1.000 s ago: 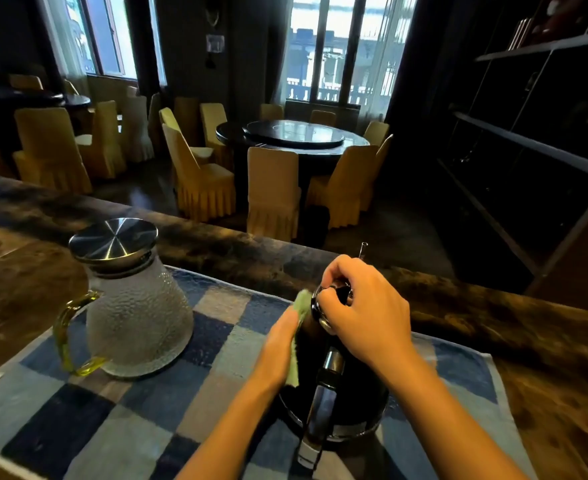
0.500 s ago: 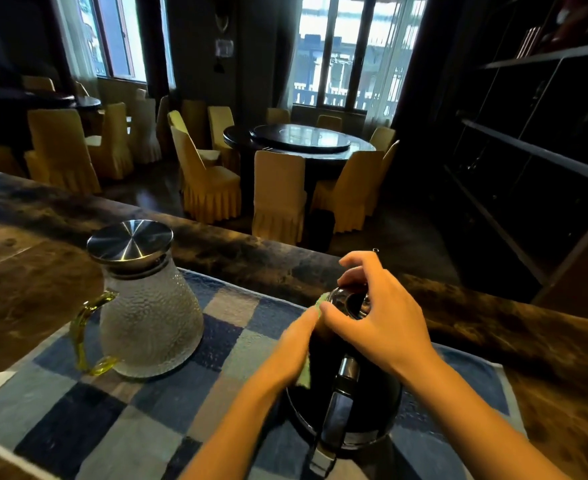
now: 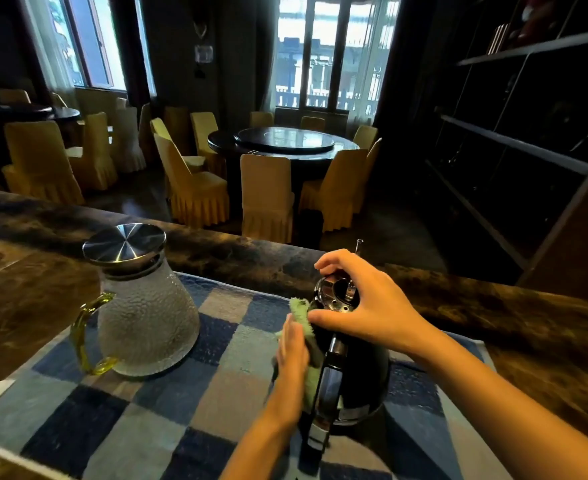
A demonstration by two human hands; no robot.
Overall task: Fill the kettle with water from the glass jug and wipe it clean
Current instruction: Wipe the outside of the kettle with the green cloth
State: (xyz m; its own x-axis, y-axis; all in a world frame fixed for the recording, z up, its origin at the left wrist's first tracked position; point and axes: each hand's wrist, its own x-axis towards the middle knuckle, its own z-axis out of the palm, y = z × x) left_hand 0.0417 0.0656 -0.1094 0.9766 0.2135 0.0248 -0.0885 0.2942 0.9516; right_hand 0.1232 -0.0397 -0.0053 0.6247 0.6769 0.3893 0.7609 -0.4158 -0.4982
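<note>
Two hands worked the kettle (image 3: 354, 379), which stood upright on the checked mat (image 3: 119, 427) toward the counter's (image 3: 29, 292) right end, handle facing the person. The left hand (image 3: 290, 351), fingers flat and extended, pressed a green cloth (image 3: 303, 317) against the kettle's left flank; the body lay just right of those fingers. The right hand (image 3: 365, 306) arched over the lid, fingertips curled around its rim to steady it. The glass jug (image 3: 147, 317) stood lidded, well apart to the left.
</note>
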